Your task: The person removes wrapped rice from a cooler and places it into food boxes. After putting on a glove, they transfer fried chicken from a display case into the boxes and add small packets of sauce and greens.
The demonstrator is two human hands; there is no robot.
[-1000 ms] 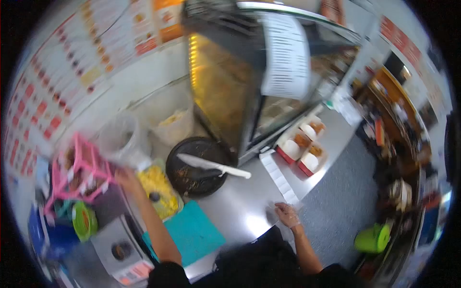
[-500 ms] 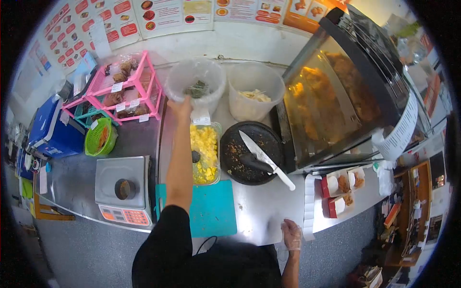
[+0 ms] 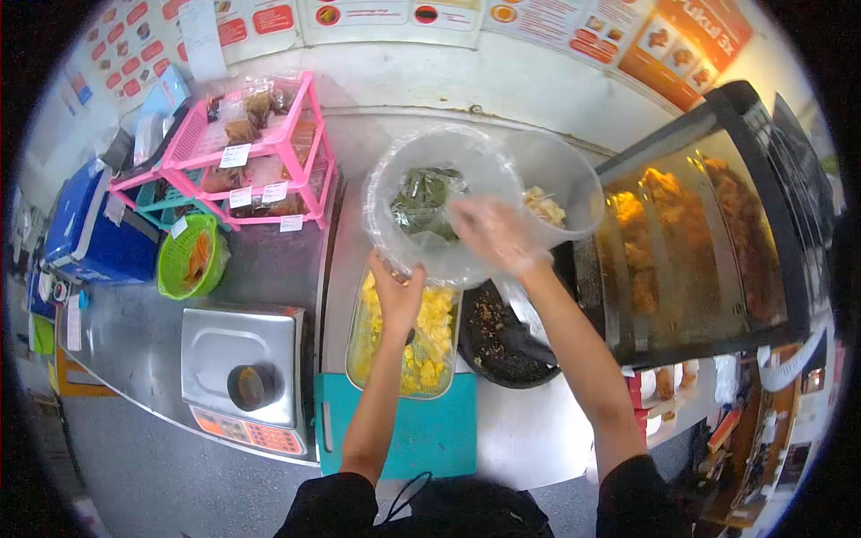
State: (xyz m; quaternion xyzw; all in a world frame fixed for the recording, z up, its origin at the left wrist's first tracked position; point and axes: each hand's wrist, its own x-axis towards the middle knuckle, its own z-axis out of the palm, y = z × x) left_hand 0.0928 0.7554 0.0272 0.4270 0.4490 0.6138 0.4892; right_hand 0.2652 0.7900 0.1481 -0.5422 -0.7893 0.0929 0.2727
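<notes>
My left hand (image 3: 397, 287) grips the near rim of a clear plastic tub (image 3: 381, 220) lined with a plastic bag and tilted toward me. Dark green leaves (image 3: 421, 195) lie inside it. Over the tub's right side is my right hand (image 3: 495, 231), in a clear plastic glove and smeared by motion; whether it holds anything does not show. Just below the tub, a tray of yellow chunks (image 3: 433, 327) is partly covered by my left hand. A second tub (image 3: 578, 184) with pale pieces stands behind my right hand.
A black round stone mortar (image 3: 493, 345) with a knife (image 3: 529, 318) on it sits under my right forearm. Nearest me is a teal cutting board (image 3: 430, 426). A scale (image 3: 242, 359) and pink racks (image 3: 314, 170) stand left; a glass cabinet of fried food (image 3: 682, 251) stands right.
The leaf tub has come closer and tipped toward me. My right hand has moved from the counter's front edge up to the tub. The view has shifted.
</notes>
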